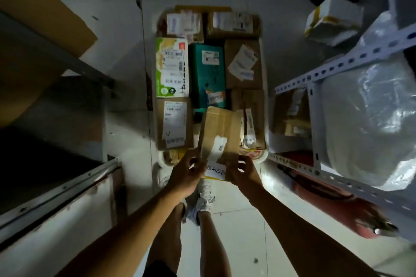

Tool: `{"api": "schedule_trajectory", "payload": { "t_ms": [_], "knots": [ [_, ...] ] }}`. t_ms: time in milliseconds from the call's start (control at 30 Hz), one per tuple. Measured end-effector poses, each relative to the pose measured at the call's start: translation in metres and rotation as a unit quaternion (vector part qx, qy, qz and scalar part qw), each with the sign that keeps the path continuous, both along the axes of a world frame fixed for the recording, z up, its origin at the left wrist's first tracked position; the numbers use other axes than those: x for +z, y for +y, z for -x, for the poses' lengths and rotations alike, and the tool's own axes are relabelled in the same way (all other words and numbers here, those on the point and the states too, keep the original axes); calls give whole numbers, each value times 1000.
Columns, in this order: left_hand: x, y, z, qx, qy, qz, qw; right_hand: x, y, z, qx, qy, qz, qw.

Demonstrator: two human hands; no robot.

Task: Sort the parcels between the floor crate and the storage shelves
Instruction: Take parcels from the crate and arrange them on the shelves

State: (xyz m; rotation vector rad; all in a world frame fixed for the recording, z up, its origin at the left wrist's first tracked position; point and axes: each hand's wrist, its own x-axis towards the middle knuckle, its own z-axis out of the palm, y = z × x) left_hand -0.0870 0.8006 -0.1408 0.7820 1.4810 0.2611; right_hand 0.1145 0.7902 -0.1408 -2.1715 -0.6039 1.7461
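A small brown cardboard parcel (219,135) with tape and a white label is held up over the near end of the floor crate (264,87). My left hand (185,173) pinches its near left corner and my right hand (244,172) grips its near right corner. The white crate on the floor is packed with several parcels, among them a green and white box (171,67), a teal box (208,74) and brown boxes (244,63). Metal storage shelves (337,67) stand to the right.
The right shelves hold large plastic-wrapped bags (369,123), brown parcels (290,114) low down and a white taped parcel (333,20) further back. A red object (333,200) lies under them. Left shelving (56,182) carries a brown carton (42,9). My legs and white shoes (202,198) stand on the narrow grey floor.
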Motion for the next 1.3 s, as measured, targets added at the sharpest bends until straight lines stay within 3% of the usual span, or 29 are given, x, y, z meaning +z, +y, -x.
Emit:
{"api": "schedule_trajectory", "payload": {
  "t_ms": [200,433,533,933,1300],
  "knots": [
    [-21,-21,-8,91,50,57,993,-11,-8,2,-11,62,61,996],
    [-27,-11,-22,134,15,110,985,-17,11,18,0,-46,70,996],
    [-27,-13,-23,110,11,92,990,-18,15,22,-55,-28,73,995],
    [-24,-31,-18,134,-3,53,990,-23,-23,21,68,-121,-55,989],
    [-27,-33,-18,168,-7,27,985,-16,-24,18,19,-119,-104,987]
  ]
}}
